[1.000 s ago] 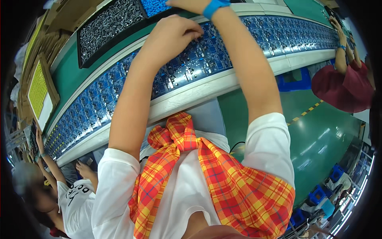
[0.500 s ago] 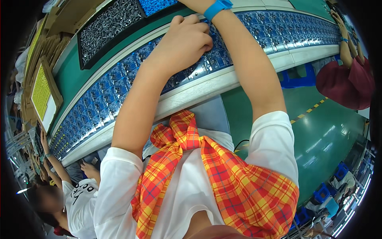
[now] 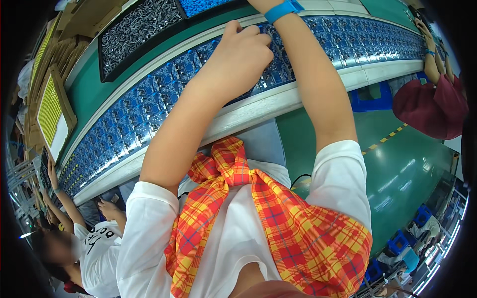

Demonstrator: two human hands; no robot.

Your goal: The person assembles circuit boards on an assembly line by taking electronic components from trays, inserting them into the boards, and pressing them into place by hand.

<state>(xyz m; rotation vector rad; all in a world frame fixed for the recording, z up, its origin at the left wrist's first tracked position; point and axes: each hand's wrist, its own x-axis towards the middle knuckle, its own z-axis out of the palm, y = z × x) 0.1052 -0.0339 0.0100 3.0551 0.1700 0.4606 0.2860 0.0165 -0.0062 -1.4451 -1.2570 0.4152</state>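
Note:
Over a long row of blue circuit boards [image 3: 144, 102], my left hand [image 3: 242, 60] is closed, its fingers curled toward the boards. Whatever those fingers hold is hidden. My right hand [image 3: 262, 5] reaches past the boards beside the tray of small blue parts [image 3: 203, 5]; the top edge of the picture cuts off its fingers. A blue band [image 3: 284, 11] circles the right wrist. Left of the blue parts is a black tray of small dark grey parts [image 3: 141, 35].
A pale rail [image 3: 268, 103] borders the boards on my side. Cardboard trays with yellow parts [image 3: 50, 111] stand at the left. One co-worker [image 3: 99, 253] sits at left; another's maroon sleeve [image 3: 430, 107] shows at right. A blue stool [image 3: 371, 97] stands beyond the rail.
My left hand has shifted right and slightly away from me over the boards, staying closed. My right hand and its band have moved a little to the right.

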